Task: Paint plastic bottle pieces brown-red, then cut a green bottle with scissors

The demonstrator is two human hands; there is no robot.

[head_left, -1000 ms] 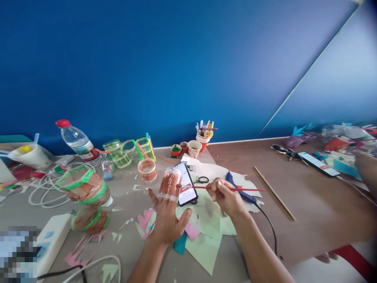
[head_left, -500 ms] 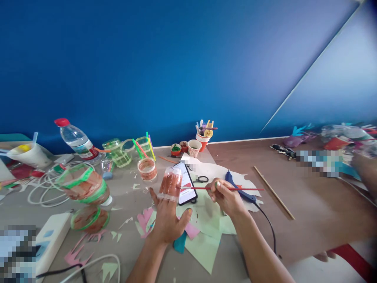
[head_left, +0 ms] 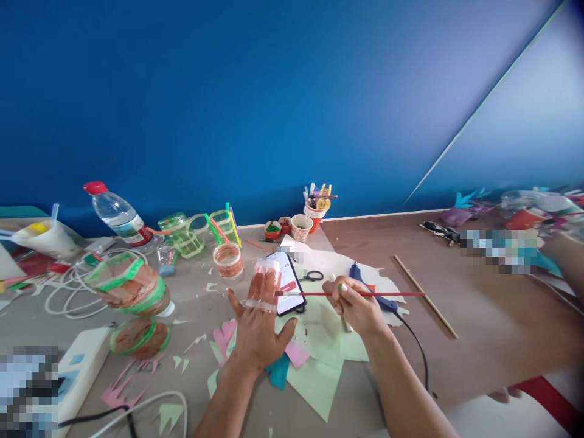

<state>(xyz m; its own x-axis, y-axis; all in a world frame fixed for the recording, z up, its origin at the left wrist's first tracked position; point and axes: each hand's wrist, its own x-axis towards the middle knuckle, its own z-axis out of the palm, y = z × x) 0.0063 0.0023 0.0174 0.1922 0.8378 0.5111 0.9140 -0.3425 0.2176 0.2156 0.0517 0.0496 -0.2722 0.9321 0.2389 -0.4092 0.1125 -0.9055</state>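
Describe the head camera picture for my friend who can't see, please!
A right hand holds a red paintbrush, its tip at a brown-smeared plastic piece around fingers of the left hand. A phone, blue glue gun and cut paper lie nearby, before a blue wall.

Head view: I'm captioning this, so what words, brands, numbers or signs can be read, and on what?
"4", apparently, on the phone screen, beginning a number; everything else there is too small.
Bottle label: printing too small and blurred to read.
No other text is legible.
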